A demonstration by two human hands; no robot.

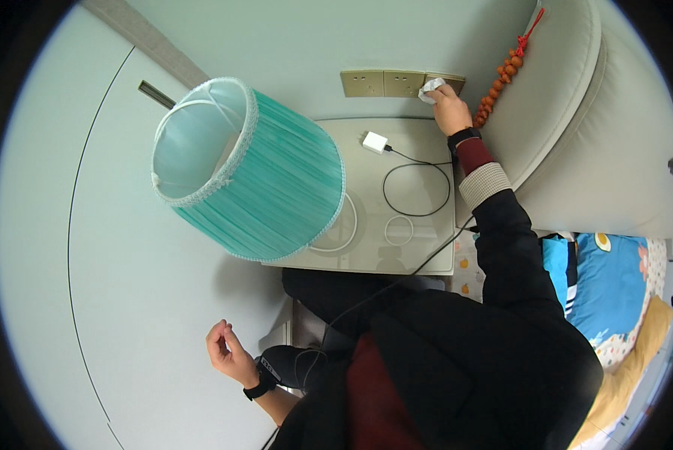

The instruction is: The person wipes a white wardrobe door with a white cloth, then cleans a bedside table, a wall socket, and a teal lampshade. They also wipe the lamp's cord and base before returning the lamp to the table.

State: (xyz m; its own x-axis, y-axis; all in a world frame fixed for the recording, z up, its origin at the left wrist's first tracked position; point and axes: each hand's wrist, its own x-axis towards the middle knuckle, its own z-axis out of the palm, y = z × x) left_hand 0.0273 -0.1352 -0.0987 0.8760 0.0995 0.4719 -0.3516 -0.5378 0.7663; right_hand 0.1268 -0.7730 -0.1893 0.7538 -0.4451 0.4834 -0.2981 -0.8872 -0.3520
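My right hand pinches a crumpled white tissue or wipe against the gold-coloured wall socket panel. The tissue covers part of the boundary between the middle and right sections. Low on the left, my left hand is raised in front of the white cabinet side, its fingers loosely curled towards the thumb. Nothing shows in it. Below the sockets, a white charger plug lies on the pale nightstand top, joined to a looped black cable.
A table lamp with a pleated turquoise shade takes up the nightstand's left side. On the right, an upholstered headboard bears a string of brown beads on a red cord. A blue pillow lies on the bed. Another thin cable crosses my lap.
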